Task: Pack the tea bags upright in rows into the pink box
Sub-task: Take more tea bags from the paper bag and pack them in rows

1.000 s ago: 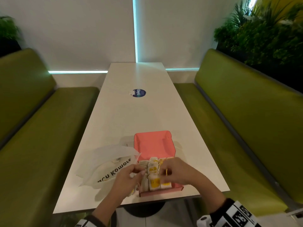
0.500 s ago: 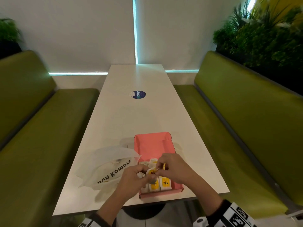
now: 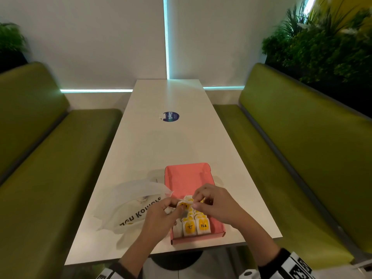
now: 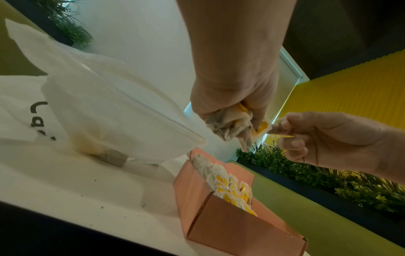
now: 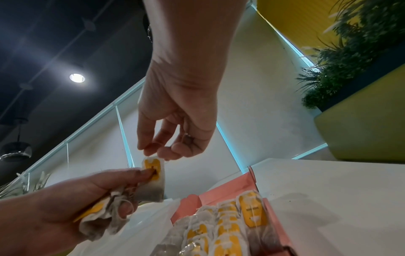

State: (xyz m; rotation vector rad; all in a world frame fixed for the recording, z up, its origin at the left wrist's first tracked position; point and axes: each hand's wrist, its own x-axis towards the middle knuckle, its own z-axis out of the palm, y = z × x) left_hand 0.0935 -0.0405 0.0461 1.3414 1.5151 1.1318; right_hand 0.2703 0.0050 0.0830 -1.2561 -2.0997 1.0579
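Tea bags (image 5: 105,216) bunched in left hand's (image 3: 161,216) curled fingers; right hand (image 5: 175,138) fingertips pinch one bag's (image 5: 153,175) top, above box (image 3: 189,178).

The pink box (image 3: 189,179) lies open on the counter (image 3: 167,141), near the near edge. White tea bags (image 3: 196,226) with yellow labels stand upright in rows in its near part. Above them, a small bunch of tea bags (image 4: 230,124) is held up.

left hand (image 4: 232,83) clutches tea bags (image 4: 230,124) | right hand (image 4: 328,136) pinches one | pink box (image 4: 219,223) below
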